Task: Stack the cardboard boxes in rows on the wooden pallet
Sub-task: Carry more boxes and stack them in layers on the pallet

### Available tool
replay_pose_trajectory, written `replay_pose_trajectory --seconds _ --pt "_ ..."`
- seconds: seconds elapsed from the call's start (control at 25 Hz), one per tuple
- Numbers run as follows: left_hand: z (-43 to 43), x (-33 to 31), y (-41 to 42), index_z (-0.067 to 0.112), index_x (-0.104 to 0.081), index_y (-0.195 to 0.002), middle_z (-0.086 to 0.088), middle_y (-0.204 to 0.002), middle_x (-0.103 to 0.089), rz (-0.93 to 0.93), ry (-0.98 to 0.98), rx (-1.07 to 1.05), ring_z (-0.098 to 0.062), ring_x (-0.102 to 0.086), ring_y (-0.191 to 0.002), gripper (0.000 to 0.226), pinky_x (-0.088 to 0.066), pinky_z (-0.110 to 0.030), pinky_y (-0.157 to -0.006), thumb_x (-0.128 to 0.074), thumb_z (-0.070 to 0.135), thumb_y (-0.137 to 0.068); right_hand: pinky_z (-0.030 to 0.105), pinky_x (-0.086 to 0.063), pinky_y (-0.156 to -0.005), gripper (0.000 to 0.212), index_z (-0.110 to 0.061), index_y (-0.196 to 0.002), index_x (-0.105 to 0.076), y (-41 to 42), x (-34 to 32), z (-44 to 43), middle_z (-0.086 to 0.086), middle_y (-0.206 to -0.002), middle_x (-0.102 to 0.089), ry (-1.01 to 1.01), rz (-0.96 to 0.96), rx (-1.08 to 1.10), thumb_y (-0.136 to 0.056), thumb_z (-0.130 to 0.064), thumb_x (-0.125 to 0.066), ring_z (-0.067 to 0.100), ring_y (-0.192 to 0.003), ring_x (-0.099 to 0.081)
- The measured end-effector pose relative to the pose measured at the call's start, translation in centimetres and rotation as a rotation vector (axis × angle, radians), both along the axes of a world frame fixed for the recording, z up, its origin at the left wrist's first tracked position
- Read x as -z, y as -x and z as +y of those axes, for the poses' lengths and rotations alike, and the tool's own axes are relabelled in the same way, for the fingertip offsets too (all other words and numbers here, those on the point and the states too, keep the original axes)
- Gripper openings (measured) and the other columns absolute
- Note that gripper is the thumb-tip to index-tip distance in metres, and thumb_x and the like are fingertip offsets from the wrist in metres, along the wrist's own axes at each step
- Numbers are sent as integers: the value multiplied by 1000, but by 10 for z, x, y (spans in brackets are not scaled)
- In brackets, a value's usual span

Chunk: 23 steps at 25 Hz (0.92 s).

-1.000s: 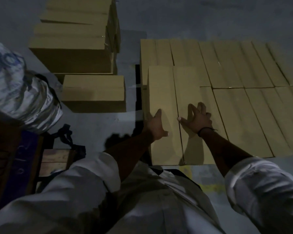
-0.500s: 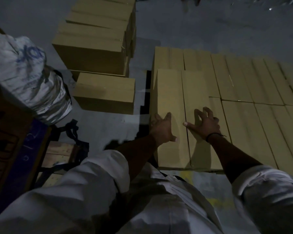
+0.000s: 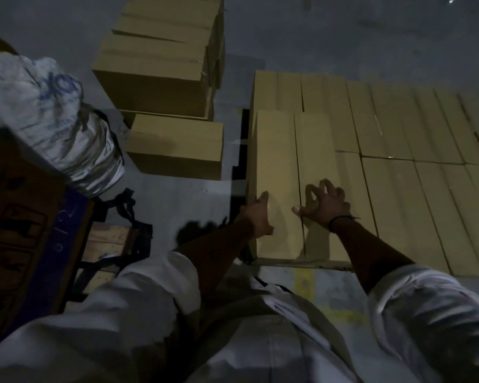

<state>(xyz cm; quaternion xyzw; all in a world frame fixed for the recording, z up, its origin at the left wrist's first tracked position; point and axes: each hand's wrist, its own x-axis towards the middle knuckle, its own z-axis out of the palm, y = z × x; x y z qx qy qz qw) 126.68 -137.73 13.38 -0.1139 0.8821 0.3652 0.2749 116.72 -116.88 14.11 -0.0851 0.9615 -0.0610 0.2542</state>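
A long cardboard box (image 3: 277, 161) lies on top of a flat layer of cardboard boxes (image 3: 412, 189), at the layer's near left corner. My left hand (image 3: 256, 214) presses against the box's left edge with fingers straight and thumb on the top face. On the top face, right of the centre seam, my right hand (image 3: 325, 204) rests on arched, spread fingertips. A thin pale strip (image 3: 302, 263) shows under the box's near end; I cannot tell if it is the pallet.
A tall stack of cardboard boxes (image 3: 155, 64) stands on the grey floor at the upper left, with a single box (image 3: 177, 145) in front of it. A white sack (image 3: 47, 120) lies on a dark carton (image 3: 11, 230) at my left. Wooden slats (image 3: 105, 241) and black straps (image 3: 130, 211) lie below.
My left hand has slid from the box's top face to its left edge. My right hand keeps its fingertips on top. The view has tilted and shifted left.
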Motion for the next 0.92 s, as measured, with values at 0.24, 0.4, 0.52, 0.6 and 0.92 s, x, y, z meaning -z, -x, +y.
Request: replay_pose_trajectory --seconds 0.24,0.4,0.52,0.6,0.92 --pt "-15 -4 -36 6 -14 -159 -25 -138 -56 95 -16 -22 -35 -56 -124 92 -41 -18 -93 -74 9 -89 60 -25 -113 91 -40 -153 -29 -56 -10 26 -3 -167 -4 -5 -74 -24 -76 -76 -65 36 -150 -8" --pt "-5 -3 -48 20 -26 -159 -10 -151 -46 97 -38 -23 -30 -47 -136 90 -44 -42 -110 -78 19 -86 60 -30 -111 85 -40 -151 -31 -87 5 68 -1 -167 -5 12 -70 106 -80 -71 -65 41 -149 -10" --pt "9 3 -64 23 -25 -159 -7 -155 -39 105 60 28 -29 -42 -138 98 -41 -41 -111 -81 42 -80 54 -36 -113 84 -36 -153 -33 -101 17 89 3 -167 -6 102 -41 90 -82 -65 -68 40 -148 -19" --pt "19 9 -75 23 -26 -158 -9 -156 -35 117 127 73 -30 -42 -136 106 -42 -40 -108 -81 54 -74 48 -36 -115 78 -33 -152 -38 -105 20 91 7 -167 -10 149 17 57 -85 -61 -68 38 -147 -25" --pt "34 25 -87 18 -32 -156 -17 -147 -46 266 300 137 -33 -48 -131 93 -45 -40 -105 -84 20 -79 51 -36 -113 73 -35 -152 -38 -119 35 103 8 -164 -21 85 179 -143 -89 -61 -63 42 -141 -28"
